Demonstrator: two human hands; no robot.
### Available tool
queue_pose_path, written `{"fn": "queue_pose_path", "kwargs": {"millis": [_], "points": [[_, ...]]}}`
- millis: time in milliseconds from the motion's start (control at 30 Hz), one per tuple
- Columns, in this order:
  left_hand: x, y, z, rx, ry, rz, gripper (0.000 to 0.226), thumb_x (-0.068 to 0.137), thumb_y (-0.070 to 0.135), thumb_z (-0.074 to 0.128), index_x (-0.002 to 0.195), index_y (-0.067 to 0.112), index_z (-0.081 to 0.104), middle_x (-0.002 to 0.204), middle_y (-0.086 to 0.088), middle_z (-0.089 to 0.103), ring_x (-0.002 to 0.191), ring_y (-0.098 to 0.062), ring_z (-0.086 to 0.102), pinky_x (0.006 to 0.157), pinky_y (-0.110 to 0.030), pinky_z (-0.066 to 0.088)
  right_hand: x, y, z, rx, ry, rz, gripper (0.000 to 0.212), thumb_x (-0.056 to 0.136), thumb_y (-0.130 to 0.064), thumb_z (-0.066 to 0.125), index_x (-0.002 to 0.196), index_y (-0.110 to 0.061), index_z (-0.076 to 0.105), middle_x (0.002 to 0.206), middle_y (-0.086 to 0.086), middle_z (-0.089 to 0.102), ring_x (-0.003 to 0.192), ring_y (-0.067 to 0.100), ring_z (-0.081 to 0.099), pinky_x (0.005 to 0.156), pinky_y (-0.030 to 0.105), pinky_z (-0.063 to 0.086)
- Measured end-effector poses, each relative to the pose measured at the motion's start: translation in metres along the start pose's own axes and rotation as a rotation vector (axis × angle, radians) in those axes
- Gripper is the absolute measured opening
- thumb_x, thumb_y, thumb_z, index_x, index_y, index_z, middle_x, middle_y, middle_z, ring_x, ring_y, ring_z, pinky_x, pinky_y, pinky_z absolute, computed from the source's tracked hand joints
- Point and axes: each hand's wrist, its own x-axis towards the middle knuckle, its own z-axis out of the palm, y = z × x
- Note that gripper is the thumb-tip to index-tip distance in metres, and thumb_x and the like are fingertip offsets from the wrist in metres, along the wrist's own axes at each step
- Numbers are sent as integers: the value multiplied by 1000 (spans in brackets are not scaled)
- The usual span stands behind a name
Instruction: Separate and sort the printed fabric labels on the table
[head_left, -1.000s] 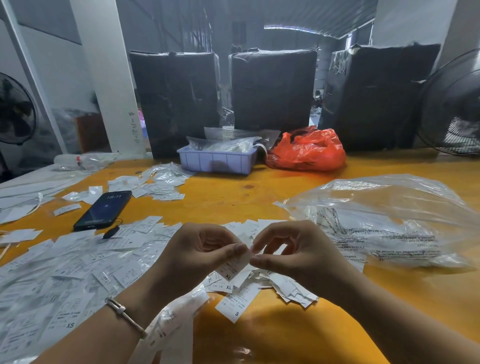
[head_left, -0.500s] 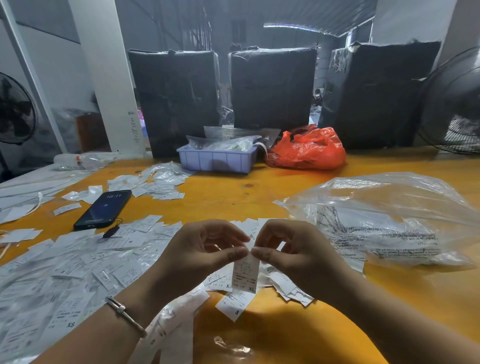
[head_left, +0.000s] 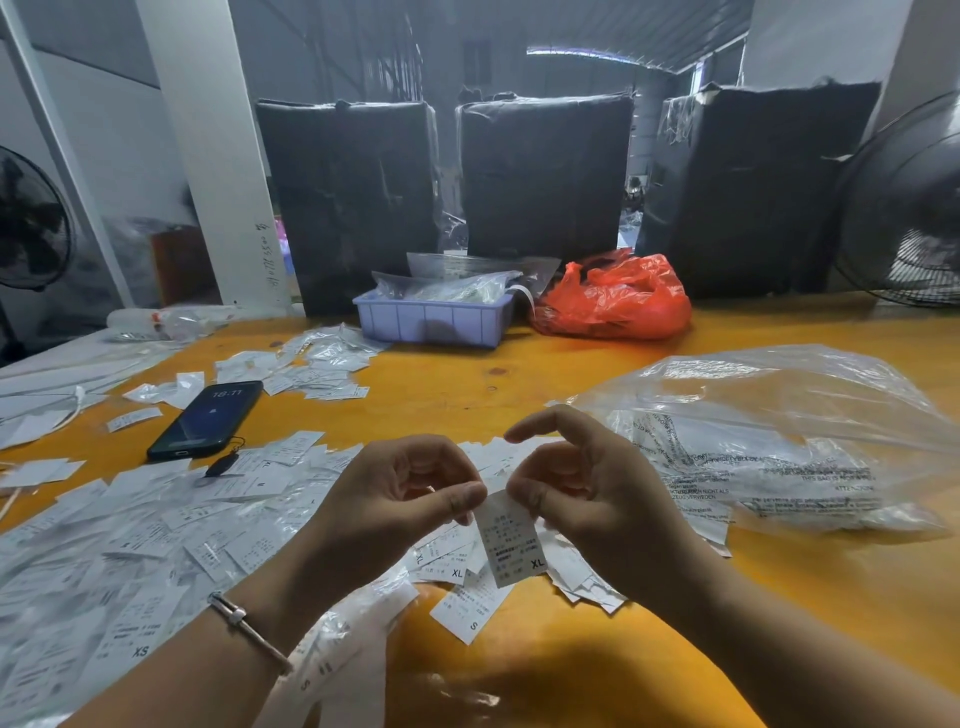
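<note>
The orange-yellow wooden table (head_left: 519, 384) carries a wide spread of white printed fabric labels (head_left: 130, 540) over its near left part, with a smaller heap of such labels (head_left: 311, 364) farther back. A black smartphone (head_left: 205, 420) lies face up between the two. At the far edge stand a pale lilac plastic tray (head_left: 434, 322) and, just right of it, a crumpled red plastic bag (head_left: 613, 299). A large clear plastic bag with black print (head_left: 769, 436) lies on the right.
</note>
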Motion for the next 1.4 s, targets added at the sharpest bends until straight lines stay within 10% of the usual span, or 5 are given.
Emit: {"fn": "queue_pose_path", "kwargs": {"millis": [267, 433, 700, 1400], "points": [[2, 2, -2, 22, -3, -29, 11, 72, 26, 73, 75, 15, 72, 80, -4, 72, 81, -22, 69, 72, -35, 58, 0, 6, 6, -159, -34, -13, 32, 83, -7, 70, 108, -23, 60, 79, -6, 72, 70, 10, 66, 65, 25, 53], [6, -10, -18, 158, 158, -143, 16, 89, 6, 64, 83, 18, 73, 82, 4, 73, 77, -9, 64, 65, -20, 53, 2, 13, 1, -177, -22, 73, 40, 80, 1, 69, 111, -22, 59, 77, 0, 71, 65, 18, 66, 74, 43, 55], [13, -25, -44, 512, 437, -457, 23, 90, 17, 51, 72, 12, 65, 71, -6, 63, 70, -25, 55, 61, -34, 40, 5, 21, -8, -235, 23, 102, 25, 82, -8, 70, 104, -19, 65, 74, 2, 69, 68, 21, 65, 75, 47, 53], [8, -35, -49, 971, 274, -562, 16, 79, 12, 49, 66, 19, 55, 73, 4, 58, 66, -18, 51, 56, -28, 36, 10, 36, -26, -311, 142, 124, 12, 83, -5, 67, 91, -15, 70, 70, 2, 69, 64, 19, 67, 68, 45, 57]]}}
